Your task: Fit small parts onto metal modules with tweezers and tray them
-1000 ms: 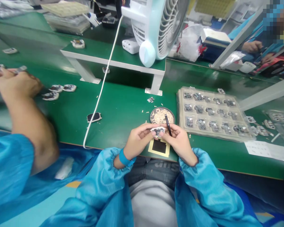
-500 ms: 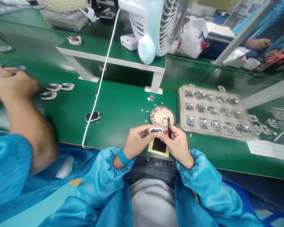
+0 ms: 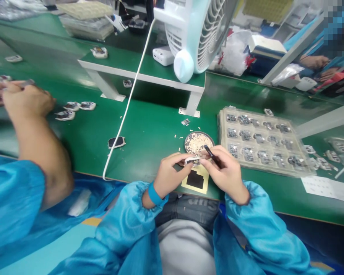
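Note:
Between the thumb and fingers of my left hand (image 3: 173, 171) is a small white device housing (image 3: 192, 159) with dark parts inside, tilted. My right hand (image 3: 224, 168) grips black tweezers (image 3: 211, 153), and its thumb and fingertips are close to the housing's right end; whether they touch it I cannot tell. Just beyond my hands stands a round dish (image 3: 195, 142) full of tiny beige and dark pieces. Below the hands, near the table edge, lies a yellow sheet (image 3: 205, 182) bearing a black patch (image 3: 195, 179).
A clear plastic tray (image 3: 222, 151) of small circuit assemblies sits to the right. A fan (image 3: 185, 65) stands on a raised shelf (image 3: 143, 76), its white cable (image 3: 126, 114) crossing the table. A co-worker's arm (image 3: 40, 141) reaches in at left, near several housings (image 3: 88, 106).
My right hand has moved right, and the tweezers have swung from upright to slanting. The housing is now tilted more edge-on. The whole view has shifted slightly.

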`<state>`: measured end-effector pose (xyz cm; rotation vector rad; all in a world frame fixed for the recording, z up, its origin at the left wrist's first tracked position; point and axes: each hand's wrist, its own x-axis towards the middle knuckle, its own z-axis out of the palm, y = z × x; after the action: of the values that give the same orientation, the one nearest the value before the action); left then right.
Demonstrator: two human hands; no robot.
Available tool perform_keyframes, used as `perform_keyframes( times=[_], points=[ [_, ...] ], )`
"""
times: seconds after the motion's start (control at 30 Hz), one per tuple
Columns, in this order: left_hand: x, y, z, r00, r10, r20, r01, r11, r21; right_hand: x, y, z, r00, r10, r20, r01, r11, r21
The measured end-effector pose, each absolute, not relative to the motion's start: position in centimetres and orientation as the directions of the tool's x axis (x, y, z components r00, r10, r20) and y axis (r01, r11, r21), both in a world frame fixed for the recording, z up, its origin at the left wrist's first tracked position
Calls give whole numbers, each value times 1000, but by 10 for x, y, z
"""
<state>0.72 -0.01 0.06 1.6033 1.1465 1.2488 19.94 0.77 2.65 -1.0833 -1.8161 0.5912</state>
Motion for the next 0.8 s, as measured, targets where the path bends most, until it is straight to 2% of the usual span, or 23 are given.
perform_keyframes(
  times=[0.1,0.2,0.43,0.63,0.7,0.8],
  points=[
    [6,0,-2,122,949,289,217,-310,926,200,10,30,-327,792,516,410,611,-677],
    [6,0,-4,132,954,270,221,-294,930,199,10,27,-404,763,504,405,644,-649],
    [8,-1,-4,124,971,205,240,-230,943,202,12,23,-495,766,410,453,630,-630],
    [9,1,-6,54,991,120,160,-127,979,199,17,28,-578,766,281,564,624,-541],
    [9,1,-6,37,996,82,116,-86,990,197,18,30,-593,759,267,555,626,-548],
    [8,2,-6,18,999,28,42,-28,999,197,25,32,-557,764,325,490,619,-614]
  ],
)
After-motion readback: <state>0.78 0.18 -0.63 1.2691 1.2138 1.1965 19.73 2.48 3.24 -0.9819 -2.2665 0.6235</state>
